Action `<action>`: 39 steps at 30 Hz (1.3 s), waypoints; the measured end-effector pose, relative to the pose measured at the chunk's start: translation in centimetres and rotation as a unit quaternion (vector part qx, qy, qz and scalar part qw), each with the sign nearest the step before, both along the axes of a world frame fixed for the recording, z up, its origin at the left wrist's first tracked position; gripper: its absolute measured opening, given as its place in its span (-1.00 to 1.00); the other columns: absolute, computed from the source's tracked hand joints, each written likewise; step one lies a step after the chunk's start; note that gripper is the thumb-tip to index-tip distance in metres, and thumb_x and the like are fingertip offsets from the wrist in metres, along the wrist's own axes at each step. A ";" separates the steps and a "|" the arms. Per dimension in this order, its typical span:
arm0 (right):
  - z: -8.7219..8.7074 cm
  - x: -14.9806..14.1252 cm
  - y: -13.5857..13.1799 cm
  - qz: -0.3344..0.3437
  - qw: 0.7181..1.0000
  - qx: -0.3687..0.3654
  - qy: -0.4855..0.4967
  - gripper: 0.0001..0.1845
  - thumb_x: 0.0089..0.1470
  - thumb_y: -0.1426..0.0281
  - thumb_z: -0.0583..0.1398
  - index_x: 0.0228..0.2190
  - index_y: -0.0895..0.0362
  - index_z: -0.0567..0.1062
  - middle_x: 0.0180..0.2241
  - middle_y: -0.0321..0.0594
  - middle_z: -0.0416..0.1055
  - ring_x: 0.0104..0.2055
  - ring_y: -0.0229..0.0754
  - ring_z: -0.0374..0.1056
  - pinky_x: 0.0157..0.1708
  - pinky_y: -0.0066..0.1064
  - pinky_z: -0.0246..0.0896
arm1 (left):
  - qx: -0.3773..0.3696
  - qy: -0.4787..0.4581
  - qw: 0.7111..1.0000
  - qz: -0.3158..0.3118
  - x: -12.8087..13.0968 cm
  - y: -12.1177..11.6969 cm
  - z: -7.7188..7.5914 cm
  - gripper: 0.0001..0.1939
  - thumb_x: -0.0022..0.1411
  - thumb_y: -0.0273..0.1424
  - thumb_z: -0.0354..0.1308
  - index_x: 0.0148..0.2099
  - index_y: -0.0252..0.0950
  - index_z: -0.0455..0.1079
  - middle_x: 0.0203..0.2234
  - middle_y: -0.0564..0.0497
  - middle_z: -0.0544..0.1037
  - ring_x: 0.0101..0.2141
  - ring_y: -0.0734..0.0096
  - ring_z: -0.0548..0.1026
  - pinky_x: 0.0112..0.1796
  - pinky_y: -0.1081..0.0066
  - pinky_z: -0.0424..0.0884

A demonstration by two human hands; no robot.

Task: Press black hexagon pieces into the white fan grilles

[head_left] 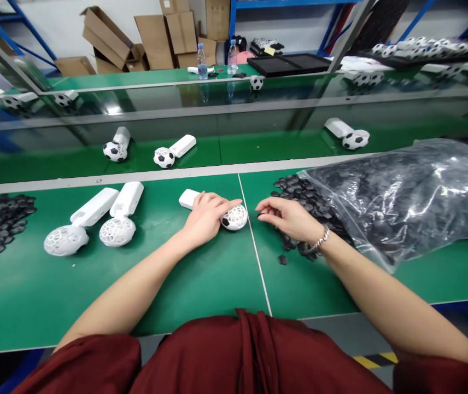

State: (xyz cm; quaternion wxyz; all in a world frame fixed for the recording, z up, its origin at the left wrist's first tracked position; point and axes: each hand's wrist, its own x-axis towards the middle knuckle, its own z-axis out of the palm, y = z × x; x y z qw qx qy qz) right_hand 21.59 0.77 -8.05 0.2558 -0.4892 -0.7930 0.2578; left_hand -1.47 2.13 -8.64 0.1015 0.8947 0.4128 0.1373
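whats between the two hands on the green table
In the head view, a thin pale seam in the green table runs between the left hand, resting on a ball-headed white device, and the right hand; otherwise bare.

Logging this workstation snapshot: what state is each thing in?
Left hand: resting on ball-headed device, which lies flat.
Right hand: fingers pinched at black pieces.
Plastic bag: open, spilling pieces.
Two white devices: lying flat, unfilled.

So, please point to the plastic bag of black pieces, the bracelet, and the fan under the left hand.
plastic bag [422, 191], head view, on its shiny upper side.
bracelet [320, 241], head view, on the beads at the right wrist.
fan [236, 218], head view, on its ball-shaped head.
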 end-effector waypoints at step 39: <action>-1.2 2.1 1.6 -0.081 0.973 0.052 -0.210 -0.88 -0.02 0.38 0.20 -0.40 0.16 0.51 -0.37 -0.15 0.44 -0.28 -0.13 0.32 -0.25 -0.32 0.18 | -0.053 -0.063 0.996 -0.028 0.3 -0.4 0.3 -0.36 -0.02 -0.19 0.21 0.11 -0.22 0.19 -0.01 -0.05 0.38 0.12 -0.02 0.07 0.12 -0.13 -0.24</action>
